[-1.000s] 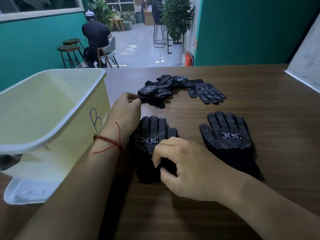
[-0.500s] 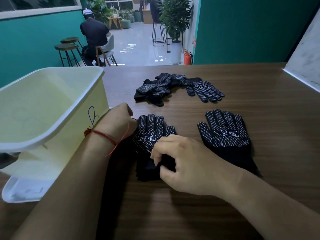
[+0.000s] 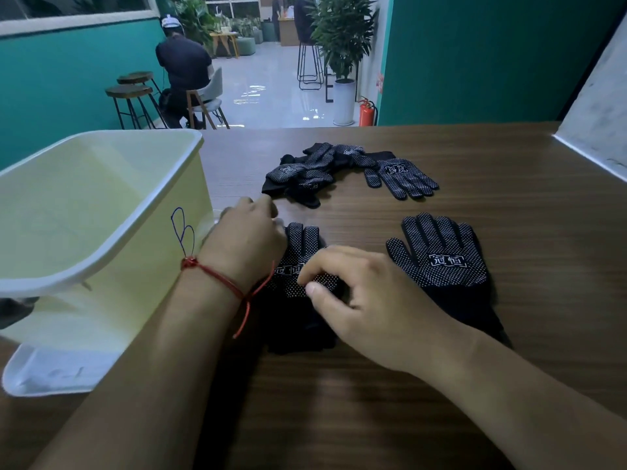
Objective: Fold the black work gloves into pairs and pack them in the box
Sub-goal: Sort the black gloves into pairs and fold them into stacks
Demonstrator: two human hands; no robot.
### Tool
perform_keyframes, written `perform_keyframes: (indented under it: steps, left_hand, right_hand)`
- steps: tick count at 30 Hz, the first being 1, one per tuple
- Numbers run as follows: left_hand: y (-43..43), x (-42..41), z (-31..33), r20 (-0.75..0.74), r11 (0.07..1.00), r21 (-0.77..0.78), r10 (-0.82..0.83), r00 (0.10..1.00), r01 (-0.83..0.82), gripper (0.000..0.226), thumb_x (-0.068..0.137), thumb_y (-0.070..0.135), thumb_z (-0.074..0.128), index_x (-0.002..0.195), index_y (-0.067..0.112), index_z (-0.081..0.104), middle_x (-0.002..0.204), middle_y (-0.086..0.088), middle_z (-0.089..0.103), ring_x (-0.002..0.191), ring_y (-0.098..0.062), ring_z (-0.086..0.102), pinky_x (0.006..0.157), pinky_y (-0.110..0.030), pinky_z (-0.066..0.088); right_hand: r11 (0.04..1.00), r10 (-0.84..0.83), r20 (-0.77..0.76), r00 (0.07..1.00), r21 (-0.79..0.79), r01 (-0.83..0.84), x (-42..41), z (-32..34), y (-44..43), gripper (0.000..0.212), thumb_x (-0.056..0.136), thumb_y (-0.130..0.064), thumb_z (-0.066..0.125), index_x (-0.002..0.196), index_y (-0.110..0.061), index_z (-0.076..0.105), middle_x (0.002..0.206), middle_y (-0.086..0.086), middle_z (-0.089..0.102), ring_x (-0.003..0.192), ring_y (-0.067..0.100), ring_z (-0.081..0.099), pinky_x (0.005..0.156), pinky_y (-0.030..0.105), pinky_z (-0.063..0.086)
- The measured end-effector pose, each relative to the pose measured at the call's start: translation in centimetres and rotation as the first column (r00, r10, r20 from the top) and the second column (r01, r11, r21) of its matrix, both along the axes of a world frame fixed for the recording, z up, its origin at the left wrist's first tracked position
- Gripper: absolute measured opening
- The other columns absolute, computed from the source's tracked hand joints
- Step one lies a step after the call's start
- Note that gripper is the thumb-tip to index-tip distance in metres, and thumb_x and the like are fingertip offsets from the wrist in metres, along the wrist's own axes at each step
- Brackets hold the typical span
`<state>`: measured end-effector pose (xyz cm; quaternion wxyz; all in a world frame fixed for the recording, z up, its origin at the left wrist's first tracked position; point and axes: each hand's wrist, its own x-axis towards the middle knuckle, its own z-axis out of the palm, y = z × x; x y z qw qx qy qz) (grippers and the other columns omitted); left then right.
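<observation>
A black dotted work glove (image 3: 302, 239) lies palm up on the wooden table (image 3: 339, 401) right before me; its cuff end looks thick and dark. My left hand (image 3: 249, 230), a red string on its wrist, lies with curled fingers over that glove's left edge, and its grip is hidden. My right hand (image 3: 359, 300) pinches the same glove at the palm between thumb and fingers. A second glove (image 3: 441, 256) lies flat to the right. Farther back sit a heap of gloves (image 3: 305, 174) and a single glove (image 3: 403, 176). The pale yellow box (image 3: 152, 266) stands at the left.
A white lid (image 3: 51, 374) lies under the box's near corner. A white panel (image 3: 597, 113) leans at the table's far right corner. Beyond the table a person (image 3: 183, 69) sits on a chair beside stools, and a potted plant stands further back.
My left hand drew back from the heap of gloves and came down onto the near glove's left edge. My right hand stayed on that glove, its fingers slightly shifted.
</observation>
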<state>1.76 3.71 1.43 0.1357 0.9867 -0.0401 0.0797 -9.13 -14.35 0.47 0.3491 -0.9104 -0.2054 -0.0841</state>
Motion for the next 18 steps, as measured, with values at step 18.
perform_keyframes:
  steps: [18]
  left_hand:
    - [-1.5,1.1,-3.8,-0.026,0.992,-0.113,-0.056,0.998,0.053,0.040,0.094,0.005,0.047,0.129,0.015,0.065,0.127,-0.018,0.055,0.121,-0.041,0.046,0.105,-0.037,0.031]
  right_hand:
    - [0.922,-0.111,0.047,0.993,-0.369,0.121,0.7,-1.3,0.1,0.042,0.106,-0.056,0.045,0.133,-0.032,0.067,0.134,-0.018,0.059,0.132,0.008,0.047,0.118,0.034,0.035]
